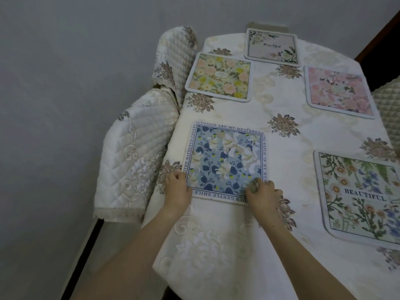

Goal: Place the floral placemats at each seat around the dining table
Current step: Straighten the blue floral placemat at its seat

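Table edge (171, 135) on the left runs close along two quilted chair covers (129, 161), little gap between them; the near edge drops away below the forearms. Bare cloth is open in the table's middle, between the mats, and in front of the hands.

Surface: cream tablecloth (287, 165) with embroidered brown flower motifs, draped over the edges. Plain grey-white wall behind and to the left; dark trim shows at top right. Another quilted cover (387, 102) shows at the right edge.

Five placemats lie flat on the cloth, none touching another:
- blue floral placemat (225, 161), square, white border with printed lettering, near-left of the table, just inside the left edge.
- yellow-and-pink floral placemat (219, 76), far left.
- pale "Beautiful" placemat (272, 47), far end, partly over the table's far rim.
- pink floral placemat (339, 92), far right.
- daisy placemat (359, 198) printed BEAUTIFUL, near right, cut off by the frame.

Left hand (176, 189) sits at the blue mat's near-left corner, fingers curled together on the mat's edge; whether they pinch it or only press, cannot tell. Right hand (263, 193) sits at the near-right corner, fingers bent and bunched on top of the mat, fingertips blurred, so grip unclear.
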